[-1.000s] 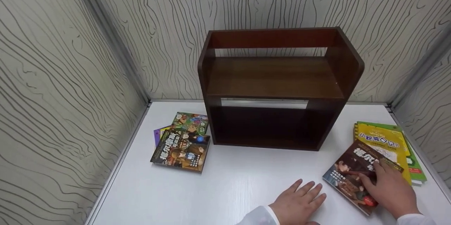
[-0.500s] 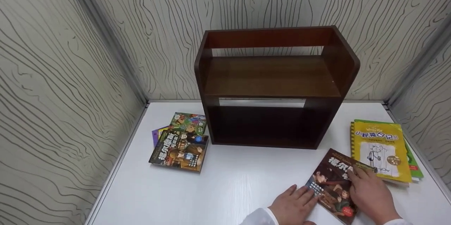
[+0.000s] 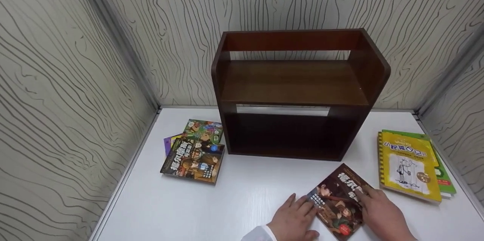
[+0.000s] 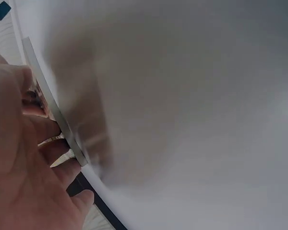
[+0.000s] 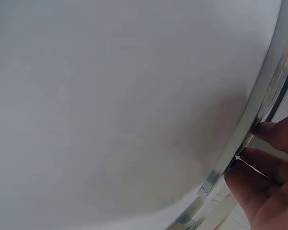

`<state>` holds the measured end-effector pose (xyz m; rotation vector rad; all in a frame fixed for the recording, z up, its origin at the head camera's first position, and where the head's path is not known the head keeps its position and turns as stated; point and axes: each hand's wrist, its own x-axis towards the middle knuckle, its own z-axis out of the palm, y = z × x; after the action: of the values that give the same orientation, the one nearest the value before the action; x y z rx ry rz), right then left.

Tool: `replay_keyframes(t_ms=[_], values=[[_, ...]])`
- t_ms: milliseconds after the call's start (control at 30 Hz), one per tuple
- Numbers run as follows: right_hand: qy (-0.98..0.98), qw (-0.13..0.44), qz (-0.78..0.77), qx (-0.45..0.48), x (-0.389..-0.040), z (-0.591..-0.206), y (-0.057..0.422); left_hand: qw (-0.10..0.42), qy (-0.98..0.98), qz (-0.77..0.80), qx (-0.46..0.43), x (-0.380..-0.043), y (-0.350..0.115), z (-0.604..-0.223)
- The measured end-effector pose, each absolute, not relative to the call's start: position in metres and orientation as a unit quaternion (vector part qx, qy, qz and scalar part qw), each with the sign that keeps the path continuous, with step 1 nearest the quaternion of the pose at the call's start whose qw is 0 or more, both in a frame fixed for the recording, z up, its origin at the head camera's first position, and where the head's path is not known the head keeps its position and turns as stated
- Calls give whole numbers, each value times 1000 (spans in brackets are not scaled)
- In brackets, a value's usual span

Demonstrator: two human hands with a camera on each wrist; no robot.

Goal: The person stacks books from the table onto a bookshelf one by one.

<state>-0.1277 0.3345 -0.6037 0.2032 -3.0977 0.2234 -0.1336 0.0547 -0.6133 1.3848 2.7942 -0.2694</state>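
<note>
Now the maroon paperback (image 3: 340, 203) with a figure-filled cover lies on the white tabletop (image 3: 234, 207) between both hands, shifted toward 9 o'clock and off the yellow diary-style book (image 3: 408, 169) it overlapped 1 second ago. That shift, I judge, separates it from its pile and brings it within reach of 2 hands at once. The left hand (image 3: 293, 218), at its 8 o'clock side, has its fingers slightly spread, tips touching the cover's edge; the right hand (image 3: 383, 210), at 3 o'clock, lays its fingers close together on the cover, seemingly pressing. Farther out, the yellow book sits at 2 o'clock over a green book (image 3: 446, 184), the 2-tier dark-brown bookshelf (image 3: 295, 82) stands at 11 o'clock, and at 10 o'clock a dark illustrated paperback (image 3: 194, 163) overlaps a green picture-covered book (image 3: 204, 129) and a purple book (image 3: 168, 146). The maroon cover's 6 o'clock corner meets the bottom of the head view, its title runs partly under fingers, the right thumb is hard to make out, the purple book shows only a sliver, and both wrist views are mostly blurred white surface.
</note>
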Motion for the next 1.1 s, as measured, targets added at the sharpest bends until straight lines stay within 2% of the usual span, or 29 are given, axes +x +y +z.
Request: replay_keyframes(t_ms=[200, 500, 733, 1100], values=[[-991, 46, 75, 103, -123, -604, 319, 16, 909, -71, 411, -139, 35, -612], [-989, -12, 104, 108, -123, -605, 289, -19, 935, -39, 352, -147, 11, -607], [-988, -26, 101, 117, -128, -603, 261, -6, 958, -21, 285, -156, -4, -606], [-985, 14, 91, 144, -137, -607, 224, -68, 968, -12, 240, -180, -36, -613]])
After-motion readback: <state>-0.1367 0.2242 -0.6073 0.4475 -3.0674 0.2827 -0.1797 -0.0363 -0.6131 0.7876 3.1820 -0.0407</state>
